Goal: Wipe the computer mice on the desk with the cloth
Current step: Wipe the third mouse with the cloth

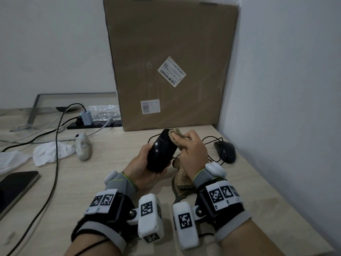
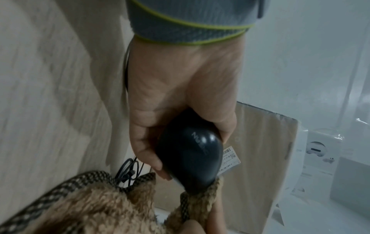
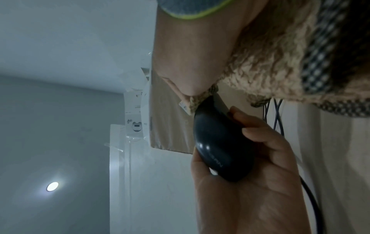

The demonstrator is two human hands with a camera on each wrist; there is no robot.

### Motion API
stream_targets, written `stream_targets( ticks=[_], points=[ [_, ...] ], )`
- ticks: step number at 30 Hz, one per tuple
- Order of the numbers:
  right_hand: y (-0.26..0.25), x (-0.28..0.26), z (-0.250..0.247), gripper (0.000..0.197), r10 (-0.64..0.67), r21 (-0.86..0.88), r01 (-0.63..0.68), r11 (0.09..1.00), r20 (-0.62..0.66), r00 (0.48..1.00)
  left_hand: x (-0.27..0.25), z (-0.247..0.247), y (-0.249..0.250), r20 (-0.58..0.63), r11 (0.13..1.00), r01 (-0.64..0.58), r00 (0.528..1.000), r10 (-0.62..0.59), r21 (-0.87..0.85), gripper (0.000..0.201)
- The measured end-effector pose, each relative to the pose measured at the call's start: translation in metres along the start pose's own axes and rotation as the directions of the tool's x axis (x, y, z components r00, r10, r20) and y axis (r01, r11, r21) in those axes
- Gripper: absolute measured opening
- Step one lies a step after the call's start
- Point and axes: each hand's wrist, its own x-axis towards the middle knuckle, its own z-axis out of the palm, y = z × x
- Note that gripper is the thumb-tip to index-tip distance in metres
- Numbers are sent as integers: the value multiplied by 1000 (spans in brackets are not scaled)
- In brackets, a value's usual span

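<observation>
A glossy black wired mouse (image 1: 160, 150) (image 2: 190, 158) (image 3: 218, 147) is lifted off the desk, gripped from below and the sides by my left hand (image 1: 145, 163) (image 2: 180, 98) (image 3: 260, 166). My right hand (image 1: 191, 152) (image 3: 180, 55) holds a fuzzy tan cloth (image 1: 177, 137) (image 2: 96, 209) (image 3: 270, 63) with a checkered edge and presses it against the mouse's front end. The rest of the cloth hangs down to the desk. A second black wired mouse (image 1: 226, 151) lies on the desk to the right, near the wall. A pale mouse (image 1: 83, 145) lies to the left.
A large cardboard box (image 1: 169, 61) leans upright right behind my hands. Black cables (image 1: 55, 145) cross the wooden desk (image 1: 103, 156) on the left, beside white tissue (image 1: 49, 152), a phone (image 1: 14, 189) and a power strip (image 1: 94, 123). The wall (image 1: 286, 89) closes the right side.
</observation>
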Motion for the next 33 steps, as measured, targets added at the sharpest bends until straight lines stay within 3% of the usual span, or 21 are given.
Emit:
stream_targets(
  ticks=[5,7,11,19,22,25,33],
  points=[
    [4,1,-3,52,116,-51,-119,992,-62,991,0,2,-2,6,1000,10,1000,-11,20,46],
    [1,2,-4,50,65,-25,-68,997,-114,991,1,0,-1,4,1000,6,1000,-6,6,46],
    [-3,-1,-1,40,-62,18,62,998,8,998,2,-1,0,0,1000,-3,1000,3,-14,46],
    [5,2,-2,57,188,-100,-187,977,3,982,1,0,-2,10,1000,15,1000,-15,-1,46],
    [2,1,-3,52,88,-45,-90,995,-37,995,2,-1,0,5,1000,9,1000,-9,-9,47],
    [-2,-1,-2,45,-30,9,30,1000,2,1000,3,-2,-1,-8,1000,4,1000,-4,-31,46],
    [3,1,-2,54,86,-73,-87,994,-7,996,1,1,-2,3,1000,18,1000,-18,-20,48]
  ],
)
